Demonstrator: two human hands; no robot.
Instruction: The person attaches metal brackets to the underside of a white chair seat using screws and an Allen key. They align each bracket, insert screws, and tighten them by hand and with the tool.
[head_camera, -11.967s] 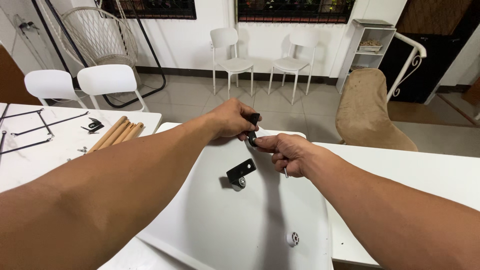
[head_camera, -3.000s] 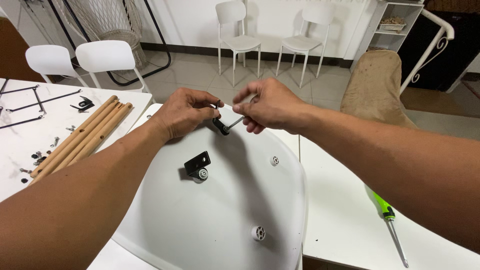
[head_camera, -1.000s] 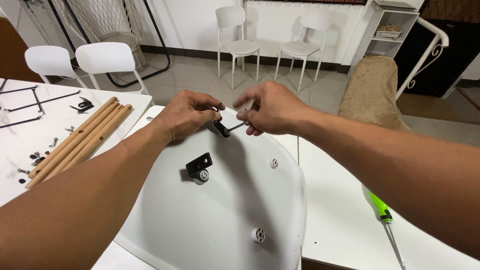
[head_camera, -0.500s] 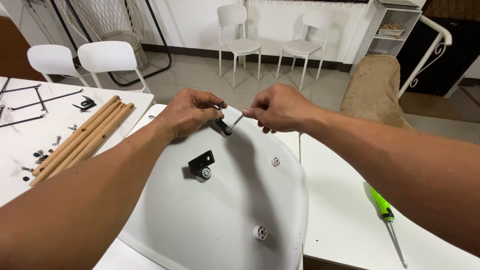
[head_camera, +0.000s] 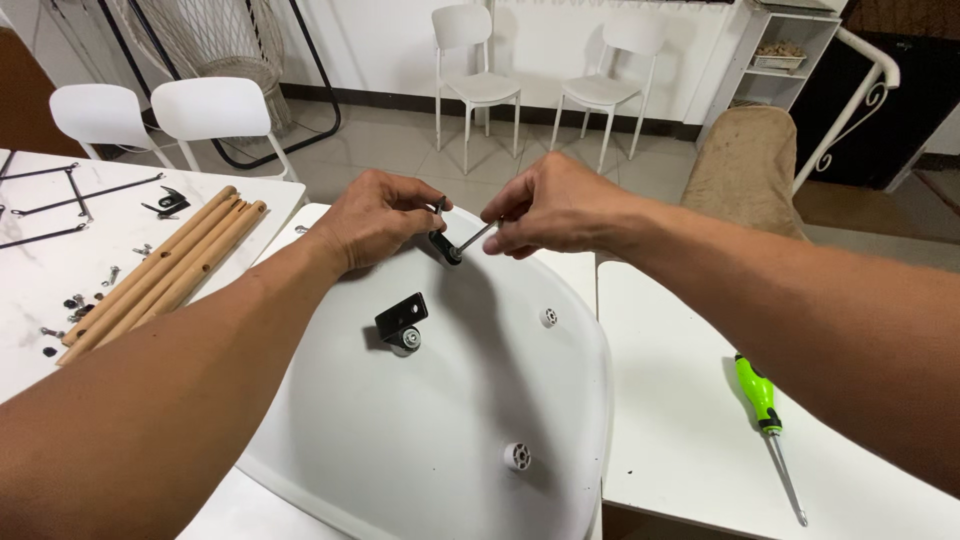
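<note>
Two hands (head_camera: 470, 215) at a black bracket (head_camera: 443, 245) (smooth white seat shell (head_camera: 420, 430)).

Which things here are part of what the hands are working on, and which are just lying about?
In use: left hand, right hand, black bracket, small metal key, white seat shell.
Lying about: green screwdriver, wooden legs, loose screws, white chairs.

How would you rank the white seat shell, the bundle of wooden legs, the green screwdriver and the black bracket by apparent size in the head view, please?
1. White seat shell
2. Bundle of wooden legs
3. Green screwdriver
4. Black bracket
</note>
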